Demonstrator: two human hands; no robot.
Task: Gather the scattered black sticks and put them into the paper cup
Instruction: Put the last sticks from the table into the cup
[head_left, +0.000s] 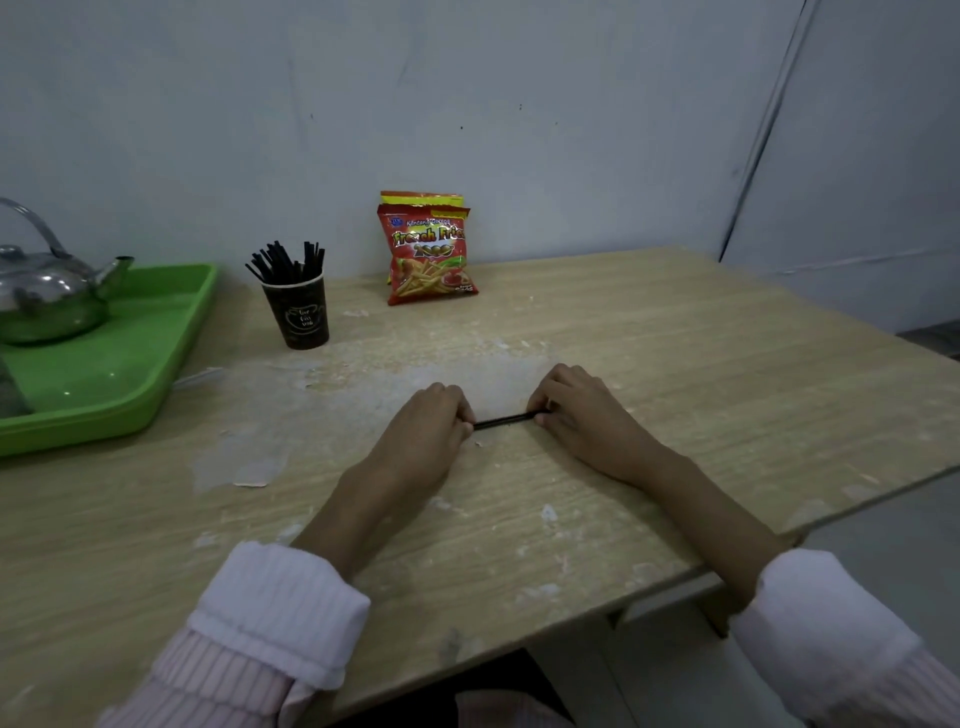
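Observation:
A black stick (503, 420), or a thin bundle of them, lies level just above the table's middle. My left hand (427, 432) pinches its left end and my right hand (576, 410) pinches its right end. I cannot tell how many sticks are in the grip. A dark paper cup (301, 318) stands upright at the back left of my hands, well apart from them. Several black sticks (284, 264) stand in the cup and fan out above its rim.
A green tray (135, 364) at the left holds a shiny metal kettle (47, 296). A red snack bag (430, 255) leans against the wall behind. The wooden table (675, 364) is scuffed with white patches; its edge runs diagonally at the right.

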